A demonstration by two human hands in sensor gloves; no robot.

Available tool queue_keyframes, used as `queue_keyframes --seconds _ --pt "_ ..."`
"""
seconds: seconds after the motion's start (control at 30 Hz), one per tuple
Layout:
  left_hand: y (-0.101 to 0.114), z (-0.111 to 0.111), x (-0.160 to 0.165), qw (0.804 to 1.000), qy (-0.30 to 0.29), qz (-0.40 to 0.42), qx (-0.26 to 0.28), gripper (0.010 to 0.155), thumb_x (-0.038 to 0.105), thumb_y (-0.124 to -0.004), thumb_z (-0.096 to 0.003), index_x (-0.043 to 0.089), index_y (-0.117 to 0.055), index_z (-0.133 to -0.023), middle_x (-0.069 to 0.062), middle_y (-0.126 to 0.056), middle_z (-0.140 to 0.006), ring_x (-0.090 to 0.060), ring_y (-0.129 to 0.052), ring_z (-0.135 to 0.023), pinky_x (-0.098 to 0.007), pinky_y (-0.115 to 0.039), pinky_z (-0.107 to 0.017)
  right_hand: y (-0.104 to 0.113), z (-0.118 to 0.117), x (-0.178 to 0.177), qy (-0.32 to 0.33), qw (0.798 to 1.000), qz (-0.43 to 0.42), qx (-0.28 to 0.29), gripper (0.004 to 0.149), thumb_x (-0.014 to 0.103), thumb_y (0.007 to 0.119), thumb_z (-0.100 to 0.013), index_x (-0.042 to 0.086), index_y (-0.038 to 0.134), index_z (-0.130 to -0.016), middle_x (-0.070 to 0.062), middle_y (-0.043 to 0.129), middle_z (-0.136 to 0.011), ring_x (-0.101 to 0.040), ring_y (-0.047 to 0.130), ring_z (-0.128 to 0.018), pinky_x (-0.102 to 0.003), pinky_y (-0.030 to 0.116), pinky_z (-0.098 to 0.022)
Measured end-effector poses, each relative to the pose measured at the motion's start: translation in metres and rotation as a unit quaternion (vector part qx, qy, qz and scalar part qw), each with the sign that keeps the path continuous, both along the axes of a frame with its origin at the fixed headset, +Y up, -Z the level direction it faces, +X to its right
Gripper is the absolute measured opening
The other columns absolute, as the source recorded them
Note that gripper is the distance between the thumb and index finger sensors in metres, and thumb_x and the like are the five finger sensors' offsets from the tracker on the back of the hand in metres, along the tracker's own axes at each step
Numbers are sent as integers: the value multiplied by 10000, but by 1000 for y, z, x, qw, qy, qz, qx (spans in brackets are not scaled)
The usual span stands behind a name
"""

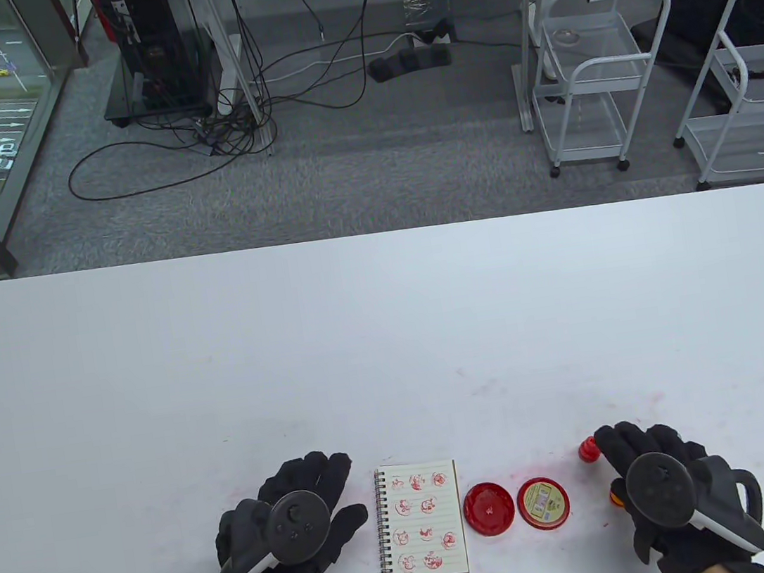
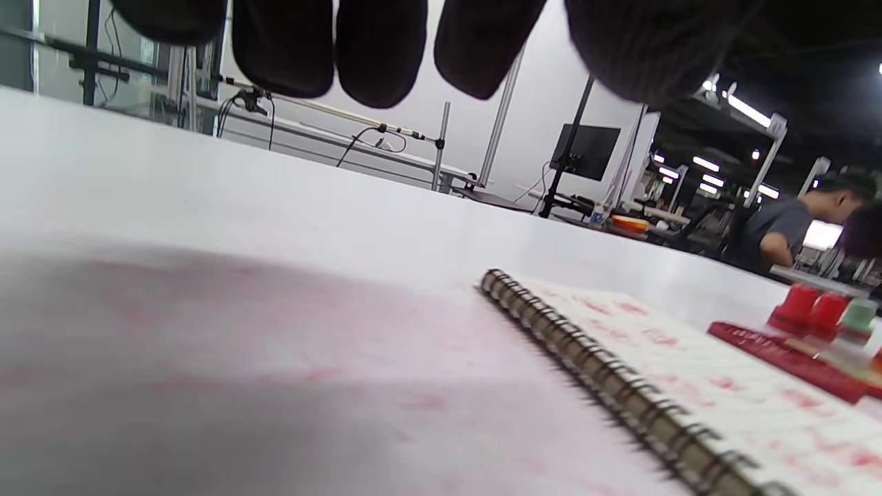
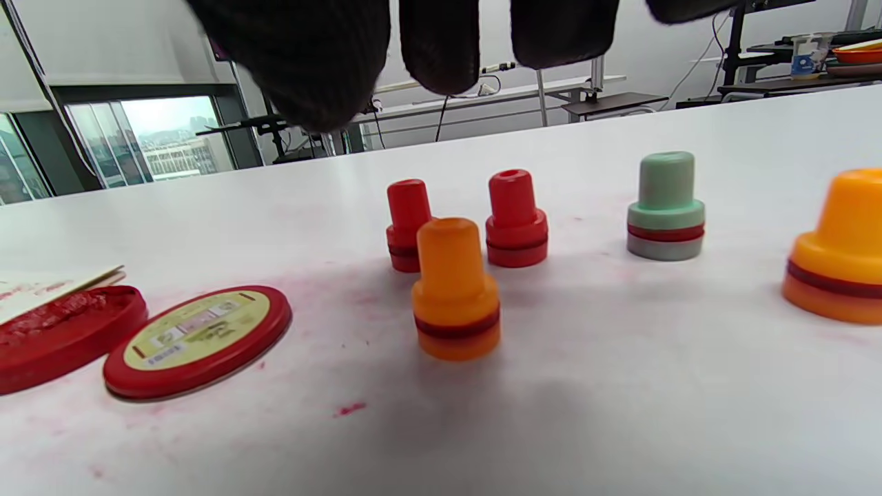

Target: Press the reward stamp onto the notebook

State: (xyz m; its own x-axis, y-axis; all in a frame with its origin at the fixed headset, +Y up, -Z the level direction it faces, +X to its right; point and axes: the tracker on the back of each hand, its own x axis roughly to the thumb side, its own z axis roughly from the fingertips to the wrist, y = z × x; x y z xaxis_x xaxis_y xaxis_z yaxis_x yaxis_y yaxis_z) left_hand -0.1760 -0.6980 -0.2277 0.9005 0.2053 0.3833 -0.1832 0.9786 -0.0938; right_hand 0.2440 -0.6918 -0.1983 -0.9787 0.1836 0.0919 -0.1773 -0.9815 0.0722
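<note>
The stamps stand upright on the table [image 1: 390, 342] under the right hand [image 1: 673, 487]: two red [image 3: 515, 220], two orange [image 3: 456, 293], one green [image 3: 665, 207]. That hand hovers with fingers straight, holding nothing. The notebook [image 1: 421, 521] lies just right of the left hand [image 1: 294, 519], whose fingers are spread flat.

I am working in a lab-like recording room: a white table [image 1: 386, 314] is standing on grey carpet, black cables [image 1: 235, 101] are trailing from an equipment rack [image 1: 153, 45], white wire trolleys [image 1: 592, 86] are waiting nearby, and a monitor [image 2: 589, 150] is facing a seated person [image 2: 792, 220].
</note>
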Motion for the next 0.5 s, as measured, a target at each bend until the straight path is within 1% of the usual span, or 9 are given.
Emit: queue_keyframes --seconds 0.07,0.23,0.33,0.4,0.5 --pt "0 1 0 1000 2 -1 4 768 589 -691 -485 201 -594 -1141 -187 -618 -1158 -488 -672 -1019 -670 -602 -713 1 0 -2 3 1000 0 10 642 264 788 -502 262 523 -1087 -95 535 -1181 -565 508 -1031 -790 472 -686" --pt "-3 1 2 1000 -1 -4 8 799 610 -671 -487 219 -527 -1169 -200 -515 -1200 -524 -561 -1063 -681 -550 -740 1 0 -7 17 999 -3 39 659 312 778 -503 275 492 -1096 -100 479 -1201 -584 422 -1045 -817 414 -675" --pt "-8 1 5 1000 -3 -17 4 830 636 -650 -482 239 -464 -1187 -217 -432 -1224 -547 -468 -1087 -727 -491 -741 0 -1 -11 23 999 -6 48 655 346 750 -511 284 474 -1102 -105 452 -1210 -592 386 -1046 -833 383 -664" --pt "-11 0 5 1000 0 -23 -2 846 650 -635 -482 246 -432 -1197 -214 -379 -1240 -557 -401 -1099 -753 -434 -739 -1 -3 -13 25 999 -1 45 639 320 750 -512 292 492 -1096 -105 459 -1208 -596 379 -1045 -835 379 -664" --pt "-14 -1 3 999 4 -34 -16 853 669 -635 -475 284 -419 -1205 -189 -348 -1258 -555 -353 -1110 -777 -383 -734 -5 -6 -15 25 999 7 22 663 360 747 -515 298 458 -1108 -107 419 -1221 -606 322 -1046 -842 339 -660"
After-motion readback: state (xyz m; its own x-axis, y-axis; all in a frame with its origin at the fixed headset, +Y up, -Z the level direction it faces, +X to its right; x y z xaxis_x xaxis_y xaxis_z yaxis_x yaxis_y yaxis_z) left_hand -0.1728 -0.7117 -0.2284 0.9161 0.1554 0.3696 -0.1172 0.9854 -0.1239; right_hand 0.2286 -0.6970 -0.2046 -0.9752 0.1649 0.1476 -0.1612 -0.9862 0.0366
